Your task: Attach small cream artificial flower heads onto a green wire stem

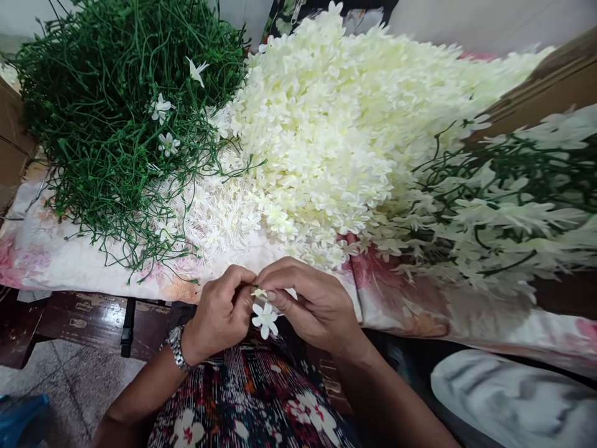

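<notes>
My left hand [228, 308], with a metal watch [177, 346] on its wrist, is closed in a pinch at the front edge of the table. Against its fingertips my right hand [312, 302] pinches too. Between them is an artificial flower [265, 320] with white petals, hanging just below the fingers. Another pale blossom shows right at the fingertips; the stem they grip is mostly hidden. Beyond my hands lies a big heap of loose cream-white artificial blossoms [321, 137]. To its left rises a pile of green plastic stems [107, 106], with a few white flowers on it.
Finished-looking sprays of white flowers on green stems [513, 205] lie at the right. A floral cloth [93, 261] covers the table. Cardboard [550, 81] stands at the right side, more at the far left. A blue plastic object [23, 417] is on the floor, lower left.
</notes>
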The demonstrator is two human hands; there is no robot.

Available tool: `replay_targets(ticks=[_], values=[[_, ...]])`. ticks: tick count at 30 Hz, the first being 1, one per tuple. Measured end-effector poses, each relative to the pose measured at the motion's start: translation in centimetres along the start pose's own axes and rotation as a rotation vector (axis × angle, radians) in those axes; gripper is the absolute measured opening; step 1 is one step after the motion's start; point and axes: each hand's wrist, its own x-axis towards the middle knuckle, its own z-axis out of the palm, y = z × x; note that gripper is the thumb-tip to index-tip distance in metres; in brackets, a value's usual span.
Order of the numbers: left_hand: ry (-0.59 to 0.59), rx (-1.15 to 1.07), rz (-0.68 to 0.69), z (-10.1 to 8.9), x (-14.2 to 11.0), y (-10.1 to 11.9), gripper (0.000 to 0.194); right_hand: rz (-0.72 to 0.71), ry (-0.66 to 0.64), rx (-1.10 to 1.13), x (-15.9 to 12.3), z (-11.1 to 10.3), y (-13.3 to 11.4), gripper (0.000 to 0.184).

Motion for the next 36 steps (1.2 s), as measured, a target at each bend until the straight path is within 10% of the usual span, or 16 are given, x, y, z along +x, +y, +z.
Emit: replay_targets(ticks=[5,22,36], values=[[0.106,-0.111,-0.036,0.0,-0.2,-0.7,0.006,0.000,0.115,-0.028,0.0,-0.7,0.0,0.016],[0.147,0.048,0.254,-0.2,-0.1,-1.4,0.018,-0.099,-0.107,-0.445,0.3,-1.0,-0.9,0.013],[0.079,0.040,0.089,0.2,0.5,-1.6,0.013,-0.095,-0.055,-0.482,0.2,0.3,0.5,0.007]])
